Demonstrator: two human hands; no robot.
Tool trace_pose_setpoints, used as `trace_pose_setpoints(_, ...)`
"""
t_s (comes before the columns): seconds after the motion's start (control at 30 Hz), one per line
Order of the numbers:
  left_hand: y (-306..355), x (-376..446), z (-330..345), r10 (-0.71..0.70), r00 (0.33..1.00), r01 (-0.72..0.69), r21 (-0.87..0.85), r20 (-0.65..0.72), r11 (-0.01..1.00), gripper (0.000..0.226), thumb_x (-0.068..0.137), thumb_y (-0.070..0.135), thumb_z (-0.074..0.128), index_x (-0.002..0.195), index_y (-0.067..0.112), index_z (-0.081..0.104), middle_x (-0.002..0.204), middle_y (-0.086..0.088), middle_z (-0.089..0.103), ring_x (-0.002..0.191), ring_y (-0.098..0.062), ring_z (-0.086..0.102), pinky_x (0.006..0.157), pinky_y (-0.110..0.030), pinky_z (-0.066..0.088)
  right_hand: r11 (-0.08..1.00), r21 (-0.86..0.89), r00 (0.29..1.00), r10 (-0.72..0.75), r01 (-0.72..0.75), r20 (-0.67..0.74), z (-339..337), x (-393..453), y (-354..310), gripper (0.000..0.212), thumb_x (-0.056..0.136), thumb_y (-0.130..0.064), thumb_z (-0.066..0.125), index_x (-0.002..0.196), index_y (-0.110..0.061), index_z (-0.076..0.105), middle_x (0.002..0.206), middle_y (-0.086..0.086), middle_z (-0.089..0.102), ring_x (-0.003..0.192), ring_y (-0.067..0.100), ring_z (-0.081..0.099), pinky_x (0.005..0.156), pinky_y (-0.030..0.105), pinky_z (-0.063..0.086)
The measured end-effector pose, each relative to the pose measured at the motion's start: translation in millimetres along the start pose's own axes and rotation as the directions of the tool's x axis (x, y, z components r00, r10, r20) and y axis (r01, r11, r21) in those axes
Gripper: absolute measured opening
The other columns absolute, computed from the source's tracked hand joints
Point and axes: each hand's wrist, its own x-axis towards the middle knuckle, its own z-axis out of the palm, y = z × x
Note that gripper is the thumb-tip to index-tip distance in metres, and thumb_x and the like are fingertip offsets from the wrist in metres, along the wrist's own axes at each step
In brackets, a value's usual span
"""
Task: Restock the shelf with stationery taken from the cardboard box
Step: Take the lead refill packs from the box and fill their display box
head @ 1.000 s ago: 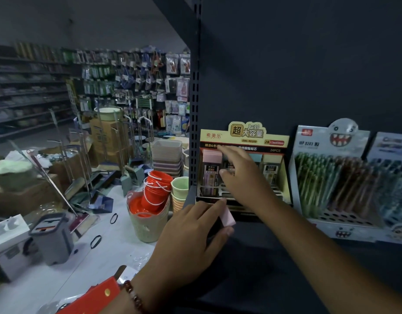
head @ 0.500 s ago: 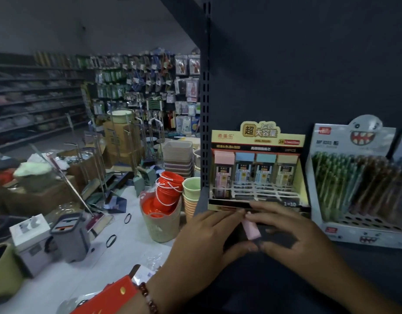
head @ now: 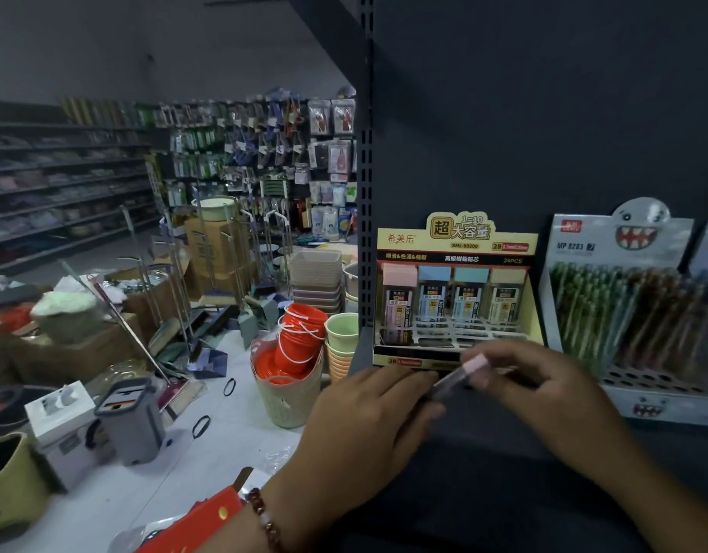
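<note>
Yellow cardboard display tray [head: 456, 249] seen on dark metal shelf [head: 484, 453], far row already filled with four lead cases: pink, two blue, cream. Near slots judged still unfilled. Pink-capped clear lead case [head: 462, 373] pinched by right hand [head: 544, 393], just in front of tray; other end steadied by curled left hand [head: 368, 425]. Insertion not yet done. White pen display [head: 623, 313] stocked at right. Cardboard box not identifiable; remaining stock unknown.
</note>
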Motion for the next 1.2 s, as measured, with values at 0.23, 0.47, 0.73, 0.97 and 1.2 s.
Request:
trace_pose_setpoints(0.23,-1.7,-13.0,-6.3,-0.195,0.962,0.179,0.099,0.191,0.979,0.057,0.094,0.059,0.039,0.144,0.033,0.039,0.134,0.012,0.052,0.118,-0.010,0.051,0.097,-0.027,0.039,0.991,-0.131,0.995,-0.020,0.006,-0.102,-32.6,36.9,-18.4,0.022,0.090,-0.027,0.064,0.107,-0.040,0.066,0.091,-0.016,0.067,0.082,0.004,0.062,0.069,0.023,0.050)
trace_pose_setpoints(0.47,-1.4,-13.6,-6.9,-0.233,0.929,0.219,0.078,0.287,0.973,0.060,0.091,0.066,0.035,0.142,0.036,0.043,0.141,0.016,0.046,0.128,-0.008,0.042,0.106,-0.028,0.032,0.948,-0.288,0.987,-0.155,0.135,-0.047,-10.9,94.4,-38.9,0.024,0.092,-0.026,0.065,0.114,-0.034,0.067,0.093,-0.028,0.060,0.084,-0.017,0.057,0.068,0.005,0.042)
trace_pose_setpoints(0.73,-2.2,-13.6,-10.2,-0.226,0.924,0.210,0.085,0.309,0.974,0.058,0.094,0.065,0.035,0.146,0.040,0.034,0.147,0.017,0.037,0.135,-0.005,0.028,0.105,-0.022,0.019,0.842,-0.477,0.967,-0.210,0.252,0.141,25.6,123.5,-28.0,0.030,0.090,-0.024,0.067,0.120,-0.023,0.068,0.113,-0.009,0.067,0.097,0.007,0.058,0.081,0.022,0.047)
trace_pose_setpoints(0.97,-4.5,-14.8,-7.3,-0.234,0.921,0.219,0.081,0.310,0.972,0.057,0.094,0.065,0.034,0.145,0.040,0.032,0.145,0.017,0.039,0.132,-0.005,0.031,0.107,-0.025,0.024,0.763,-0.580,0.959,-0.236,0.285,0.160,39.2,129.2,-12.2,0.032,0.092,-0.031,0.064,0.123,-0.026,0.066,0.100,-0.012,0.056,0.090,0.008,0.052,0.073,0.027,0.043)
trace_pose_setpoints(1.2,-4.5,-15.8,-7.8,-0.226,0.929,0.220,0.052,0.293,0.974,0.057,0.094,0.064,0.034,0.145,0.040,0.032,0.143,0.017,0.040,0.129,-0.004,0.032,0.105,-0.023,0.024,0.720,-0.629,0.953,-0.272,0.293,0.132,46.3,129.6,-4.2,0.035,0.091,-0.033,0.064,0.125,-0.026,0.064,0.112,-0.007,0.058,0.105,0.010,0.048,0.086,0.028,0.042)
